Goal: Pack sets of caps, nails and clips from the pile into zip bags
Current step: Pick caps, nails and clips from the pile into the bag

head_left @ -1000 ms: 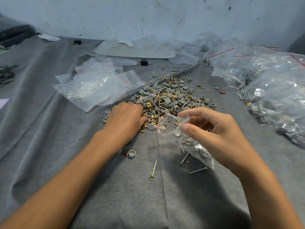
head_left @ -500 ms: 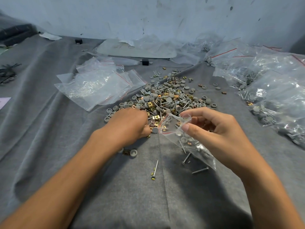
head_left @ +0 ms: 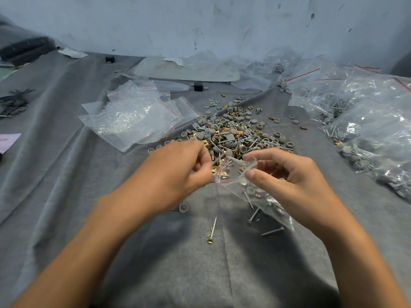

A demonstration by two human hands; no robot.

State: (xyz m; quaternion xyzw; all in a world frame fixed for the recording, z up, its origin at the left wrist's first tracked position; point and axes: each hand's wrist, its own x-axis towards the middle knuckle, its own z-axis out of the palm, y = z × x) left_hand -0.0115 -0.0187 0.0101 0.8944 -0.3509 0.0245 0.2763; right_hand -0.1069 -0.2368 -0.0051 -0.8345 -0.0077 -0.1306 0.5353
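Grey felt cloth (head_left: 200, 274) drawn over the worktop, creased. At its middle is a loose pile of grey round plastic caps, silver nails and brass-coloured clips (head_left: 231, 134), all mixed together.

Right hand (head_left: 295, 181): grip closed on the rim of a small clear zip bag with a red seal line (head_left: 249, 190). Thumb and forefinger pinch one lip, so the mouth gapes toward the pile. The bag hangs just above the cloth at the near edge of the pile. It is already part filled: caps, a few clips and nails show through the film.

Left hand (head_left: 178, 167): fingers curled in tight, their tips right at the bag's mouth. The hand is blurred. The grip looks closed as if pinching small parts, but I cannot tell what it holds, if anything.

Strays on the cloth near the person: one grey cap (head_left: 183, 207), a nail with a clip at its end (head_left: 212, 230), and two more nails (head_left: 272, 231) below the bag.

To the left of the pile lies a stack of empty clear plastic bags (head_left: 133, 121). To the right is a heap of filled bags (head_left: 367, 134).

Step in hand, as I judge it: loading this zip bag with parts from the pile, set not yet complete or sealed.

The next move calls for the left fingertips to clear the lip and release inside the opening while the right hand holds the mouth wide. Nails could snag the thin film or skid out over the rim. Once the count is right, both hands are needed to press the red seal closed.
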